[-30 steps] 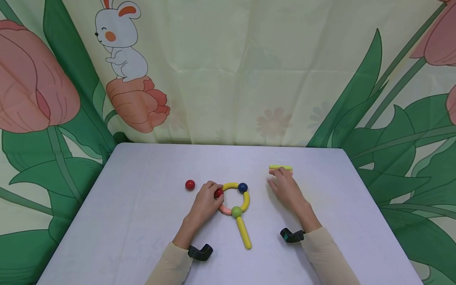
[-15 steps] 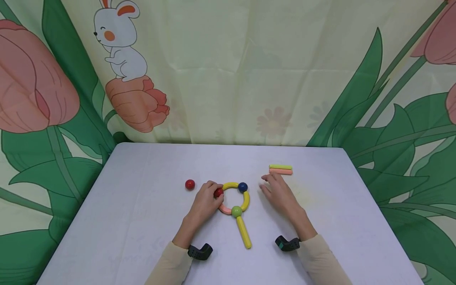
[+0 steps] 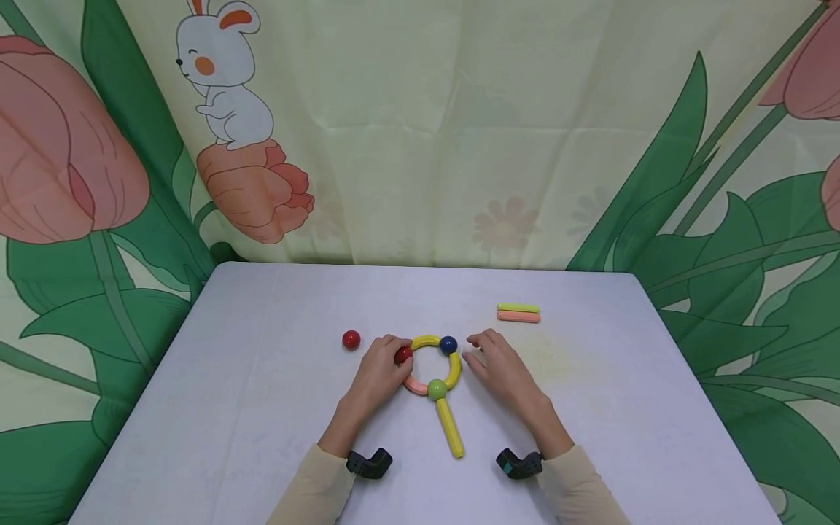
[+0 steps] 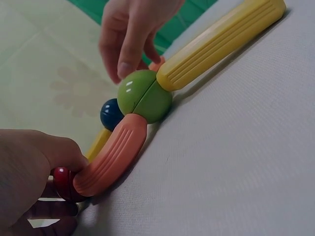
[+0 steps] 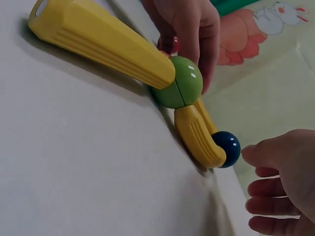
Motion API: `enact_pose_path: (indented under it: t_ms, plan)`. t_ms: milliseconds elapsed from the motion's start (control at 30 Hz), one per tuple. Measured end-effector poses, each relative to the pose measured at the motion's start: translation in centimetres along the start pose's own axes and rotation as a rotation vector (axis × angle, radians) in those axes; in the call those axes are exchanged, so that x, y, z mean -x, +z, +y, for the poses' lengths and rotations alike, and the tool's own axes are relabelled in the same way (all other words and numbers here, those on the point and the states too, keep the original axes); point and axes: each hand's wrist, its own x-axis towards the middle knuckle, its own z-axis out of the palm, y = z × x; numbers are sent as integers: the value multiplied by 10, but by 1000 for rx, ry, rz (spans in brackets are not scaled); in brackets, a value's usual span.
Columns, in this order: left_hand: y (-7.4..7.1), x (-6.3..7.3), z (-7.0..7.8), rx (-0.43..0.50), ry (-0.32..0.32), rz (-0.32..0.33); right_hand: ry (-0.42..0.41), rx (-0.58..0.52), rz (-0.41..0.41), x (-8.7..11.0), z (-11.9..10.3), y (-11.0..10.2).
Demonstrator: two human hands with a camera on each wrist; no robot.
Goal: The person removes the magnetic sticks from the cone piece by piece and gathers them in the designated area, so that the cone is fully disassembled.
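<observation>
A ring of curved rods and balls lies flat on the table. Its left side has a red ball (image 3: 403, 355), which my left hand (image 3: 379, 373) pinches between thumb and fingers. A curved pink rod (image 4: 113, 160) runs from that ball to a green ball (image 3: 436, 389). Two curved yellow rods (image 3: 455, 370) meet at a dark blue ball (image 3: 448, 345). From the green ball a straight yellow rod (image 3: 450, 429) points toward me. Just right of the blue ball is my right hand (image 3: 504, 370), fingers loosely bent, holding nothing; in the right wrist view its thumb comes close to that ball.
Farther back on the right, a yellow-green rod (image 3: 518, 308) and a pink rod (image 3: 518, 317) lie side by side. A loose red ball (image 3: 351, 340) sits left of my left hand. A printed curtain (image 3: 407, 146) hangs behind the white table (image 3: 230, 408).
My right hand has come away from the pair of straight rods, moving left and toward me to the ring's blue ball. My left hand stays on the red ball.
</observation>
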Motion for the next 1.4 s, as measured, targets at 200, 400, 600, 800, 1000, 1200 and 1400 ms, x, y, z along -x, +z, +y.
enact_pose_path:
  t_ms: [200, 400, 600, 800, 1000, 1200, 1400]
  plan:
    - [-1, 0, 0, 2, 10, 4, 0, -31, -31, 4, -9, 3]
    - [-1, 0, 0, 11, 29, 14, -32, -24, -37, 7, -15, 6]
    - [-2, 0, 0, 4, 19, 10, -72, -34, -45, 9, -21, 5]
    - [-2, 1, 0, -8, 26, 17, -104, -40, -110, 12, -26, 5]
    - [-2, 0, 0, -11, 22, 14, -87, -49, -215, 14, -31, 6]
    - [-3, 0, 0, -17, 27, 15, -103, -18, -261, 14, -32, 7]
    - [-5, 1, 1, -35, 29, 21, -125, -21, -250, 15, -30, 6]
